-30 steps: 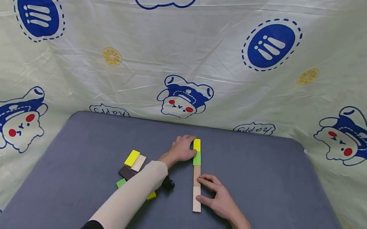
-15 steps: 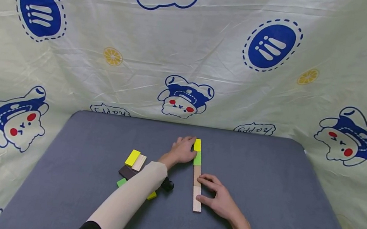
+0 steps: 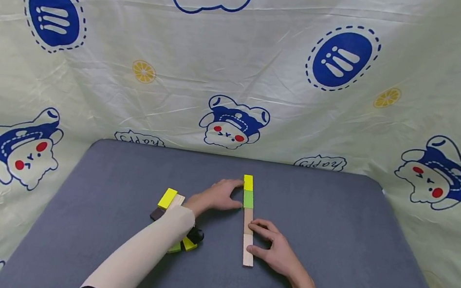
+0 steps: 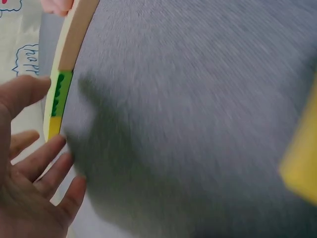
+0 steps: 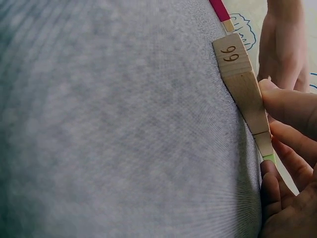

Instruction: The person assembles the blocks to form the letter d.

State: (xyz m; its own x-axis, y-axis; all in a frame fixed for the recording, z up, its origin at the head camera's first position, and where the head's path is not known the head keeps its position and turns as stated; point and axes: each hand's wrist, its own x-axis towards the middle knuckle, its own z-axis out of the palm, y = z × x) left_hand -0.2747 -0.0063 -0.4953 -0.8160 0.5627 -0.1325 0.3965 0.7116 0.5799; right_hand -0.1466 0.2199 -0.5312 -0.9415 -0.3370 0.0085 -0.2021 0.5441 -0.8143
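Observation:
Four-colored row aside, the blocks lie end to end on the table: a yellow block (image 3: 248, 182) farthest, a green block (image 3: 248, 199), then two plain wooden blocks (image 3: 246, 259) nearest. My left hand (image 3: 220, 195) is just left of the yellow and green blocks, thumb and fingers spread and holding nothing. In the left wrist view its fingertips (image 4: 57, 143) overlap the row's yellow end. At the right side of the wooden blocks rests my right hand (image 3: 275, 251), thumb and fingertips touching them. The right wrist view shows the number 66 on the end of the nearest wooden block (image 5: 235, 57).
Left of the row lies a loose group of blocks, partly hidden by my left sleeve: a yellow block (image 3: 167, 198), a wooden block (image 3: 177, 200), a dark block (image 3: 156, 214) and others. A patterned cloth (image 3: 267, 70) hangs behind the grey table (image 3: 335, 218).
My left hand has drawn back toward the left and nearer, its fingers leaving the far blocks. My right hand and the row have stayed in place.

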